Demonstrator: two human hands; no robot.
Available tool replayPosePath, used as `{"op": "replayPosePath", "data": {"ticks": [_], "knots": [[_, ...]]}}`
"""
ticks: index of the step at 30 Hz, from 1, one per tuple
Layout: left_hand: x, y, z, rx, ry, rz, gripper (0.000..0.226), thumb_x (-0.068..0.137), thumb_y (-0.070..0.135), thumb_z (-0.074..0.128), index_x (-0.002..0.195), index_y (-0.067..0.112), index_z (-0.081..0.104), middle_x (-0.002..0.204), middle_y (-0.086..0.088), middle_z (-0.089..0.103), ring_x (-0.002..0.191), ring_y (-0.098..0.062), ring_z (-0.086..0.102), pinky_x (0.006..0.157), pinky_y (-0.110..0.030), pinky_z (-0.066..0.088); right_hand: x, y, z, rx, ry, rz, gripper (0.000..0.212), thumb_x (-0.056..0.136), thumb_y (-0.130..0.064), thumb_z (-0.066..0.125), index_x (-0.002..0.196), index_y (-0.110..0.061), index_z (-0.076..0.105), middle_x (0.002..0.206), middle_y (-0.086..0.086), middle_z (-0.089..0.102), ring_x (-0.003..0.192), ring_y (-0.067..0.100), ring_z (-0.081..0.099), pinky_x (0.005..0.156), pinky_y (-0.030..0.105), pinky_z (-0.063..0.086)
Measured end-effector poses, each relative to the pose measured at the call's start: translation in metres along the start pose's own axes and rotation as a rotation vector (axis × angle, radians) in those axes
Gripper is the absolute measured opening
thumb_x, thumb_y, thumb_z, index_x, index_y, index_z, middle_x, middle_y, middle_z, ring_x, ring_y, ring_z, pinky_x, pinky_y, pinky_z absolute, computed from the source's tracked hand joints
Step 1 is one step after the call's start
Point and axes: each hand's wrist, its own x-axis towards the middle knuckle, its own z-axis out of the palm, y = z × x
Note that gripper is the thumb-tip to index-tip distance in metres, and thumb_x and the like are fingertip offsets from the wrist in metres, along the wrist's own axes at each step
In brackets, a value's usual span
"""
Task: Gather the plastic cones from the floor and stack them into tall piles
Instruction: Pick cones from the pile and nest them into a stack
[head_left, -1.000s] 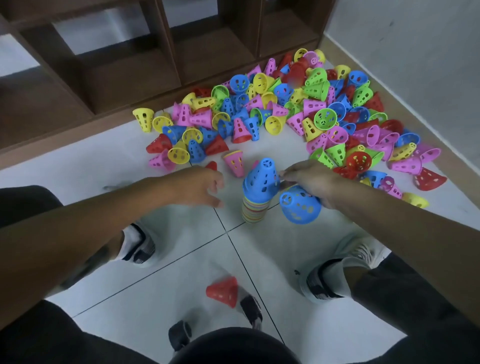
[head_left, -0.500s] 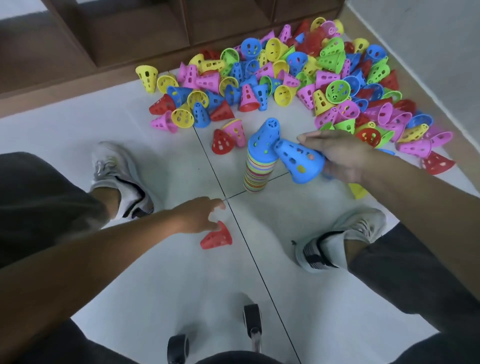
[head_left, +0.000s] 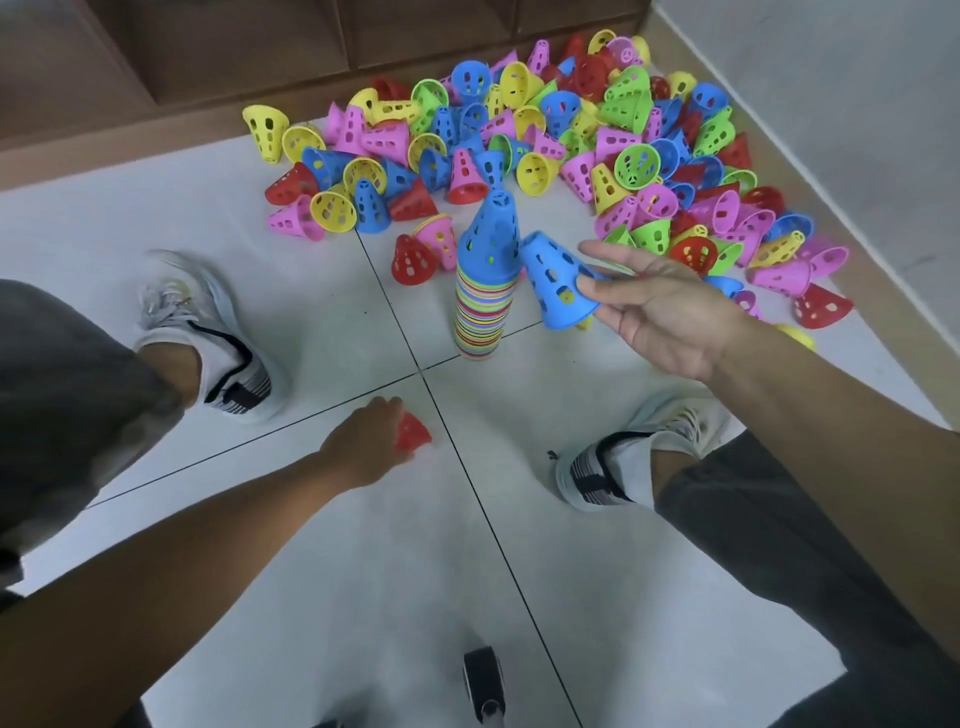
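Cones (head_left: 524, 140) are lying scattered in a big bright heap on the floor (head_left: 291, 322) against the wooden shelf (head_left: 208, 57), spreading toward the wall. Nearer the person, a striped stack (head_left: 485, 296) is standing upright, capped by a blue one. The right hand (head_left: 670, 306) is hovering just right of that stack, fingers mostly straight, thumb and fingertips pinching a blue cone (head_left: 558, 283) by its wide rim; its narrow tip is pointing up and left, almost touching the stack's top. The left hand (head_left: 369, 447) is reaching down close by the feet, fingers curling over a red cone (head_left: 414, 431) lying on its side. The right hand is nearer the stack, so its cone probably goes on first, once tilted upright.
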Motion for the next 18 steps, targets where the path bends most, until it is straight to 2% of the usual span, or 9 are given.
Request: {"op": "replayPosePath", "data": {"ticks": [2,4,5,7,10,12,14,18], "knots": [[-0.002,0.008,-0.004,-0.104,0.078,0.014,0.031,0.086,0.034,0.076,0.088,0.038,0.045,0.096,0.013,0.05,0.084,-0.005,0.054,0.075,-0.03,0.042,-0.004,-0.006,0.003,0.037,-0.034,-0.029,0.05,0.086,0.01,0.064,0.132,-0.008,0.06,0.103,0.01,0.076,0.096,0.017,0.073,0.092,0.026,0.057],[-0.002,0.021,-0.016,-0.233,0.163,0.048,0.032,0.084,0.035,0.076,0.087,0.036,0.044,0.091,0.021,0.057,0.079,0.001,0.055,0.07,-0.03,0.043,-0.005,-0.011,0.009,0.09,-0.064,-0.049,0.049,0.087,0.011,0.061,0.133,-0.007,0.058,0.104,0.013,0.076,0.096,0.019,0.074,0.088,0.025,0.058],[-0.002,0.028,-0.025,-0.309,0.199,0.063,0.033,0.081,0.036,0.077,0.094,0.034,0.046,0.092,0.019,0.062,0.08,0.0,0.058,0.069,-0.032,0.048,-0.005,-0.014,0.012,0.119,-0.081,-0.061,0.049,0.088,0.012,0.06,0.134,-0.006,0.057,0.107,0.014,0.075,0.098,0.02,0.074,0.086,0.024,0.058],[-0.001,0.042,-0.043,-0.414,0.293,0.111,0.05,0.077,0.036,0.08,0.114,0.035,0.047,0.101,0.014,0.065,0.081,-0.009,0.065,0.073,-0.033,0.054,-0.003,-0.02,0.019,0.17,-0.117,-0.096,0.05,0.088,0.012,0.059,0.135,-0.004,0.056,0.114,0.015,0.074,0.106,0.022,0.072,0.089,0.025,0.058],[-0.004,0.065,-0.079,-0.583,0.52,0.221,0.069,0.079,0.016,0.083,0.135,0.02,0.042,0.105,0.014,0.062,0.082,0.001,0.064,0.074,-0.017,0.05,0.002,-0.035,0.029,0.249,-0.163,-0.163,0.042,0.09,0.012,0.056,0.128,-0.005,0.059,0.107,0.014,0.075,0.098,0.02,0.074,0.085,0.024,0.058],[-0.005,0.073,-0.106,-0.645,0.695,0.264,0.068,0.081,0.015,0.083,0.135,0.012,0.041,0.109,0.01,0.061,0.085,0.006,0.061,0.073,-0.01,0.047,0.007,-0.045,0.036,0.312,-0.183,-0.199,0.039,0.092,0.012,0.055,0.128,-0.004,0.058,0.106,0.015,0.075,0.096,0.02,0.074,0.084,0.024,0.058],[-0.005,0.077,-0.129,-0.678,0.817,0.277,0.066,0.082,0.021,0.083,0.133,0.008,0.043,0.112,0.001,0.063,0.086,0.002,0.059,0.074,-0.01,0.047,0.014,-0.05,0.043,0.36,-0.186,-0.221,0.041,0.092,0.011,0.056,0.131,-0.002,0.055,0.108,0.016,0.074,0.098,0.02,0.073,0.087,0.025,0.057],[0.0,0.086,-0.16,-0.683,0.874,0.294,0.051,0.085,0.032,0.077,0.126,0.01,0.057,0.114,-0.001,0.068,0.092,-0.005,0.063,0.082,-0.014,0.048,0.027,-0.046,0.061,0.395,-0.144,-0.245,0.048,0.09,0.012,0.061,0.136,0.0,0.052,0.116,0.019,0.071,0.101,0.02,0.073,0.083,0.023,0.058]]}}
